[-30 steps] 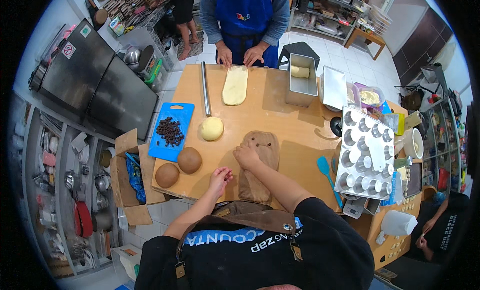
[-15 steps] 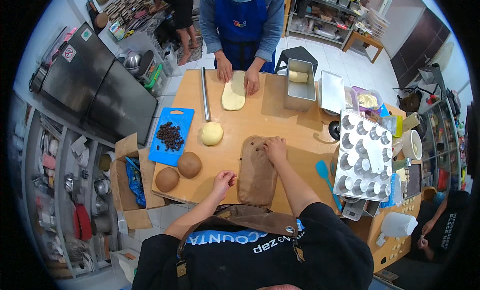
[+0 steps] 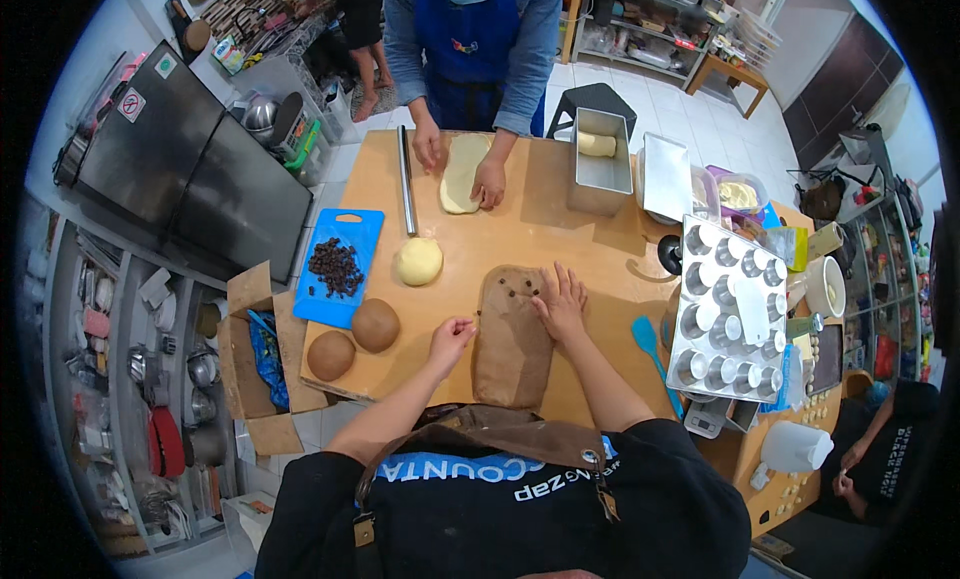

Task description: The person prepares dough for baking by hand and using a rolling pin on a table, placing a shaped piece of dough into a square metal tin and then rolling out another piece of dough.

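A flat, long sheet of brown dough [image 3: 512,354] lies in front of me, a few dark raisin-like bits [image 3: 515,287] on its far end. My right hand [image 3: 563,307] rests at the dough's far right edge with fingers spread, the thumb over the dough. Just left of the sheet hovers my left hand [image 3: 453,341], its fingers curled closed; whatever they hold is too small to make out. A heap of the same dark bits [image 3: 336,267] sits on a blue cutting board [image 3: 350,229]. Two brown dough balls [image 3: 375,325] and one pale dough ball [image 3: 418,261] stand nearby.
Across the table, a co-worker in a blue apron [image 3: 465,39] handles pale flat dough [image 3: 462,174] beside a metal rolling pin [image 3: 406,184]. To the right are a loaf tin [image 3: 600,189], a blue spatula [image 3: 650,347] and a tray of metal cups [image 3: 725,374]. An open carton [image 3: 240,359] stands at left.
My right hand has opened from a pinch and shifted to the dough's right edge, uncovering more dark bits. My left hand has moved slightly up. The co-worker's hands have shifted along the pale dough.
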`<action>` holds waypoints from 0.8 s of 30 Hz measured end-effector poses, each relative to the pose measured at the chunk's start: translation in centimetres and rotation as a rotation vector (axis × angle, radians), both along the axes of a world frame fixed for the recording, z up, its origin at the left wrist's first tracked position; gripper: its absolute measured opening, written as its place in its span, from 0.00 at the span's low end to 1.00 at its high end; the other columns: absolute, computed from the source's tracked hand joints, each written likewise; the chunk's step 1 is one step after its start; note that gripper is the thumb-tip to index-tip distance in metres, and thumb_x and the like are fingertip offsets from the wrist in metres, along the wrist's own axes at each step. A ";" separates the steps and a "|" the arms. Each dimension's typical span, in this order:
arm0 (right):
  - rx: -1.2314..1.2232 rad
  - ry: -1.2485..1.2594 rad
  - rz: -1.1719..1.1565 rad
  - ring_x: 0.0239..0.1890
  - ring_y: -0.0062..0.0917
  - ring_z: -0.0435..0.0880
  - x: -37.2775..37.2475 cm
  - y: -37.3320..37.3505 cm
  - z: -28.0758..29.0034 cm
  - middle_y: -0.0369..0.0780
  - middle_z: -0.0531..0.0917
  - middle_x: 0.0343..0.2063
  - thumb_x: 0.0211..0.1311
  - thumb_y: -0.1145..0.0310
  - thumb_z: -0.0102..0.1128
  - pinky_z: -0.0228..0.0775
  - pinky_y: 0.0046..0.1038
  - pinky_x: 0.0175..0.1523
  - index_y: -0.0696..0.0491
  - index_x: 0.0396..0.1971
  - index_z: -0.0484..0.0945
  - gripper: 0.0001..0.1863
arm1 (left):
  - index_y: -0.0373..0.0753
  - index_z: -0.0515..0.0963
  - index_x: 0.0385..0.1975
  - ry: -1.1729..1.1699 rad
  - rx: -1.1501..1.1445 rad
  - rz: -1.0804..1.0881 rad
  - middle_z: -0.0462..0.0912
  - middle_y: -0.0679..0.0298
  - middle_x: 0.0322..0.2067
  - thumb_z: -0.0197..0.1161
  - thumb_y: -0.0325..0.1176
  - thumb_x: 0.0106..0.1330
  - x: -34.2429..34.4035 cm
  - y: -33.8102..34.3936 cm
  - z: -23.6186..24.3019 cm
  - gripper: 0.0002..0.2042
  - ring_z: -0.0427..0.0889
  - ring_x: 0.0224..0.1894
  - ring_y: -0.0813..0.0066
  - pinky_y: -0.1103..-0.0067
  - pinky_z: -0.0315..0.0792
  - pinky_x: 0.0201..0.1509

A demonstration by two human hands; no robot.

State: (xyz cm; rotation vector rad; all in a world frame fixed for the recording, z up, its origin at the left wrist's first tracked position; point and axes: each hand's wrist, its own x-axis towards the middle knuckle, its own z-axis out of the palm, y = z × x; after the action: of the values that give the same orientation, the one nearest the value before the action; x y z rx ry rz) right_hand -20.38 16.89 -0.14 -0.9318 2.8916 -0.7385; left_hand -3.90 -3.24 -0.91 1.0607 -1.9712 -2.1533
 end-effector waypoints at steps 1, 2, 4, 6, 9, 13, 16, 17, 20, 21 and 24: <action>0.001 -0.005 0.006 0.70 0.42 0.44 0.5 -0.1 0.2 0.40 0.50 0.69 0.61 0.46 0.50 0.34 0.51 0.69 0.38 0.65 0.60 0.32 | 0.37 0.77 0.36 0.060 -0.146 -0.074 0.78 0.69 0.26 0.62 0.33 0.61 -0.8 -0.1 0.1 0.08 0.75 0.28 0.83 0.82 0.69 0.32; 0.146 -0.016 0.080 0.69 0.44 0.45 1.0 0.3 0.3 0.42 0.49 0.68 0.61 0.48 0.52 0.34 0.50 0.69 0.40 0.65 0.59 0.32 | 0.37 0.77 0.36 0.066 -0.143 -0.085 0.78 0.69 0.26 0.62 0.33 0.61 -2.2 0.0 1.0 0.08 0.75 0.28 0.83 0.82 0.69 0.32; 0.293 -0.027 0.152 0.69 0.45 0.46 1.9 1.2 0.6 0.44 0.49 0.68 0.61 0.50 0.53 0.35 0.49 0.68 0.42 0.65 0.58 0.33 | 0.36 0.78 0.33 -0.041 -0.483 -0.293 0.79 0.63 0.26 0.63 0.31 0.58 -4.6 0.1 2.6 0.07 0.77 0.28 0.78 0.79 0.71 0.33; 0.125 -0.025 0.057 0.69 0.45 0.45 2.6 2.0 1.0 0.44 0.49 0.68 0.61 0.51 0.54 0.36 0.48 0.69 0.46 0.64 0.57 0.34 | 0.36 0.78 0.32 0.010 -0.568 -0.296 0.80 0.60 0.26 0.63 0.31 0.57 -6.4 0.3 2.6 0.07 0.79 0.29 0.75 0.77 0.72 0.34; -0.027 0.010 -0.062 0.69 0.43 0.47 3.3 3.9 -0.3 0.44 0.51 0.67 0.59 0.51 0.55 0.38 0.46 0.69 0.49 0.64 0.56 0.36 | 0.37 0.78 0.31 0.058 -0.701 -0.341 0.80 0.58 0.28 0.63 0.31 0.56 -9.0 0.6 2.4 0.06 0.79 0.32 0.67 0.73 0.73 0.37; 0.030 0.016 -0.104 0.65 0.42 0.53 4.3 5.7 -2.0 0.44 0.57 0.63 0.58 0.51 0.57 0.44 0.47 0.66 0.50 0.61 0.59 0.34 | 0.39 0.79 0.31 -0.006 -1.167 -0.564 0.79 0.59 0.30 0.63 0.34 0.56 -10.1 0.1 -0.8 0.07 0.78 0.39 0.60 0.70 0.72 0.43; -0.037 0.045 0.003 0.63 0.42 0.57 3.9 5.8 -2.4 0.44 0.60 0.60 0.58 0.51 0.57 0.48 0.45 0.65 0.50 0.60 0.60 0.33 | 0.39 0.80 0.33 -0.005 -1.130 -0.606 0.79 0.59 0.32 0.61 0.36 0.57 -10.0 -0.5 -0.4 0.09 0.76 0.42 0.59 0.70 0.71 0.45; -0.050 0.051 -0.019 0.62 0.42 0.58 3.6 5.8 -2.6 0.43 0.60 0.60 0.58 0.52 0.58 0.49 0.45 0.64 0.50 0.59 0.61 0.33 | 0.39 0.80 0.33 -0.011 -1.128 -0.611 0.79 0.59 0.32 0.61 0.36 0.57 -10.0 -0.8 -0.5 0.09 0.76 0.42 0.59 0.70 0.71 0.45; -0.066 0.034 -0.072 0.61 0.41 0.59 2.7 5.7 -2.7 0.44 0.61 0.60 0.57 0.54 0.59 0.50 0.45 0.63 0.49 0.59 0.61 0.32 | 0.39 0.78 0.37 0.147 -1.159 -0.570 0.78 0.58 0.33 0.59 0.33 0.60 -9.3 -2.4 -0.4 0.08 0.75 0.42 0.64 0.75 0.71 0.44; -0.066 0.015 -0.113 0.62 0.40 0.59 2.5 5.5 -2.6 0.44 0.61 0.60 0.57 0.56 0.59 0.49 0.44 0.63 0.49 0.60 0.61 0.31 | 0.39 0.76 0.40 0.111 -0.817 -0.331 0.78 0.58 0.34 0.56 0.31 0.62 -8.8 -3.1 -0.4 0.08 0.75 0.41 0.67 0.77 0.71 0.43; -0.019 0.044 -0.147 0.57 0.38 0.64 2.7 3.3 0.2 0.40 0.69 0.55 0.55 0.60 0.59 0.53 0.42 0.60 0.49 0.51 0.71 0.22 | 0.38 0.71 0.46 0.070 -0.265 0.028 0.78 0.60 0.36 0.51 0.27 0.65 -5.5 -6.7 -0.4 0.10 0.75 0.39 0.73 0.80 0.71 0.40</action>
State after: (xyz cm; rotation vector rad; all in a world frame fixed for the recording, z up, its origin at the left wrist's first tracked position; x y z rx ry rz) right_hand -17.73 20.21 0.02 -0.7530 3.0229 -0.7650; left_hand -9.40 -9.97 -1.36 0.9498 -2.1193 -1.8228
